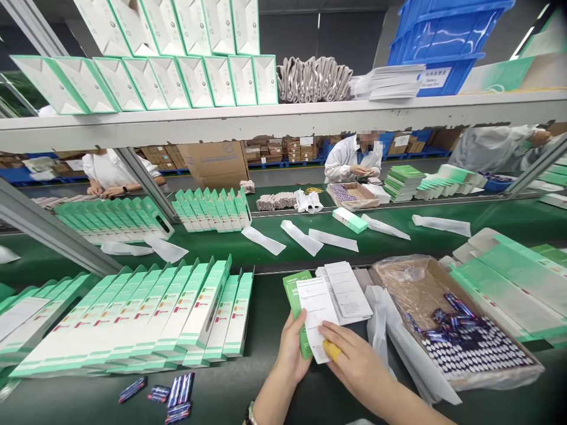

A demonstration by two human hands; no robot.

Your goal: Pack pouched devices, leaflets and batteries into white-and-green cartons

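Note:
Fingers wrapped round its edge, my left hand (293, 345) holds a green booklet (292, 287). On top of the booklet lies a white printed leaflet (316, 313). My right hand (343, 354), with a yellow cover on one finger, has its fingers pressed on the leaflet's right side. Just behind the hands sits a stack of white leaflets (348, 292). White plastic sleeves (398, 330) lie right of my right hand, beside an open carton (491, 378) of batteries (478, 348).
Rows of green-and-white boxes (155, 313) stand at left, with several loose batteries (177, 392) in front. Beyond, a green conveyor (212, 248) carries white sleeves (301, 237). A shelf (266, 127) crosses above. A person in white (341, 162) works opposite.

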